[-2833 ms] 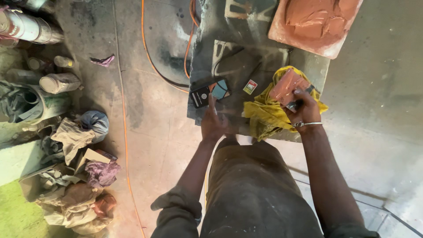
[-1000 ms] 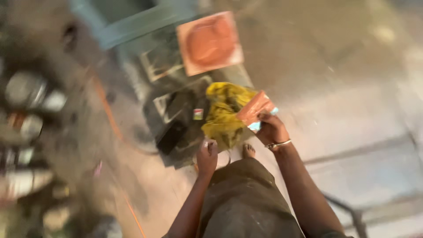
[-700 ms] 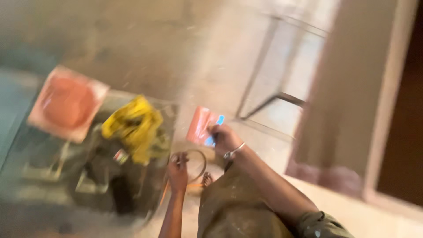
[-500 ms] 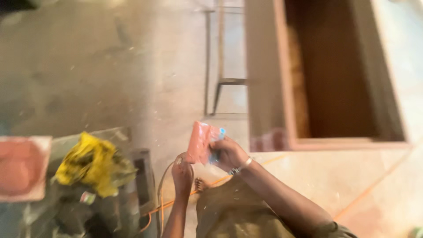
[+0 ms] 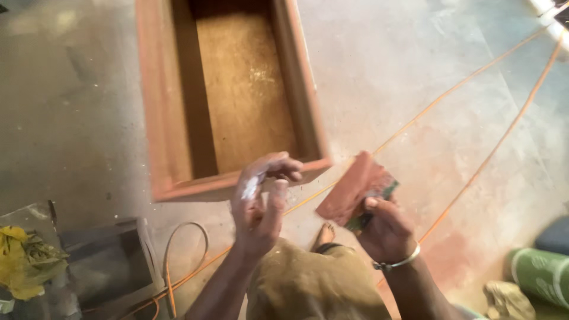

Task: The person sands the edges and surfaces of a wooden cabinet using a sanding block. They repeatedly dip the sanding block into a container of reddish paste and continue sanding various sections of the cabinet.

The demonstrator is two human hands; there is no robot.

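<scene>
The right hand (image 5: 385,231) sits at about four o'clock from the middle of the view, its grip clenched around a reddish, dust-coated sanding block (image 5: 354,191) — fingers curl over the near edge, and a bit of green and white shows under the thumb side. The block is tilted, its upper end pointing toward eleven o'clock, and it is held in the air above the concrete floor (image 5: 450,77). A thin metal bangle (image 5: 398,262) circles the right wrist.

The left hand (image 5: 261,204) is near six o'clock, just beside the right one but not touching the block. Its grip is released and holds nothing; the fingers are loosely curled, with pale dust on the fingertips (image 5: 250,186).

Beyond the hands, at twelve o'clock, lies an open wooden box (image 5: 160,118) with reddish walls and a lighter brown bottom; the left hand's fingers overlap its near rim in the view, though I cannot tell whether they touch it. An orange cable (image 5: 474,77) runs across the floor from two o'clock toward seven o'clock, looping near the left forearm. At eight o'clock lies a crumpled yellow cloth (image 5: 21,264), beside a dark metal frame (image 5: 112,261). A green roll (image 5: 539,275) lies at four o'clock, at the edge of the view.
</scene>
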